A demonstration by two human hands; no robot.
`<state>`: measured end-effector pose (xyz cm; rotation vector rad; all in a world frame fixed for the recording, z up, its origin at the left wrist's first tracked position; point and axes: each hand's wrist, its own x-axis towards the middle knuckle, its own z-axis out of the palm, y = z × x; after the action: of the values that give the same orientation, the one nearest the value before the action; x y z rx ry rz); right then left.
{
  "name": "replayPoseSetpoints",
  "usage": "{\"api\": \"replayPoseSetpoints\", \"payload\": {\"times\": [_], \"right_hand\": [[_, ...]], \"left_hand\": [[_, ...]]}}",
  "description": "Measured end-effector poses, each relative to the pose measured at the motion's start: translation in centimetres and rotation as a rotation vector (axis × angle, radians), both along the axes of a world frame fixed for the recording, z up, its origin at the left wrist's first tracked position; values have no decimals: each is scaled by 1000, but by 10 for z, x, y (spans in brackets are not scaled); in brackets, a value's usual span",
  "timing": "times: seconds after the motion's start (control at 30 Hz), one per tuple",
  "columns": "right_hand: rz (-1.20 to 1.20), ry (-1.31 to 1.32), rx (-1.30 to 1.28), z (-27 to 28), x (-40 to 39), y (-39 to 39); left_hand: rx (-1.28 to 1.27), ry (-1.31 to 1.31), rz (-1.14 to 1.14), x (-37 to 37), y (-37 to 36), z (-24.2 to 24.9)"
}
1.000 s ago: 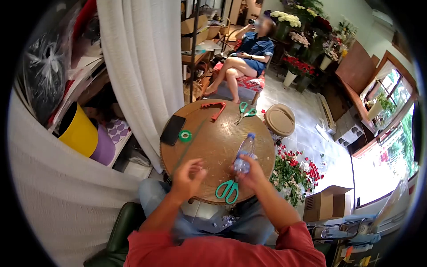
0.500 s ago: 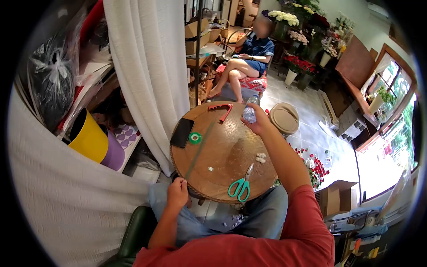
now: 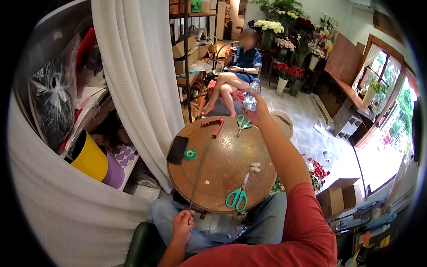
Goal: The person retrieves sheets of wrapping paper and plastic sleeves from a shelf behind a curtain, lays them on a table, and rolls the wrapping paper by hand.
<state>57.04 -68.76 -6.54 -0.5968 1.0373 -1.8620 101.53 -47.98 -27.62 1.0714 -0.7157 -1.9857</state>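
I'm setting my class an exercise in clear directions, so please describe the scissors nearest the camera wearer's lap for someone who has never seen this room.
Find the round wooden table before the seated wearer. At its near edge, right of the middle, lie the near scissors with teal handles. Their blades point away from the wearer; the far scissors point theirs towards the wearer.

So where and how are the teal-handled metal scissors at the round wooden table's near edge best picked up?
I'd grip the teal-handled metal scissors by their teal loops, coming from the wearer's side: they lie with both loops towards the lap and the pointed blades facing away.
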Motion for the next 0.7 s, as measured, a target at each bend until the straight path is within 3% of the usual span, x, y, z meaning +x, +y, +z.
{"api": "replayPoseSetpoints", "payload": {"times": [0.07,0.17,0.4,0.47,0.7], "right_hand": [[98,31,75,3,-8,4],[39,-1,110,-13,-14,9],[-42,-24,250,-49,-37,22],[-39,-17,272,-56,-47,19],[-122,58,276,-65,-63,14]], "left_hand": [[-134,-22,37,-7,-1,15],[-259,-39,78,-13,-5,22],[-202,-77,8,-7,0,-1],[-55,-175,-12,-4,6,-11],[-37,-209,17,-5,15,-8]]}}
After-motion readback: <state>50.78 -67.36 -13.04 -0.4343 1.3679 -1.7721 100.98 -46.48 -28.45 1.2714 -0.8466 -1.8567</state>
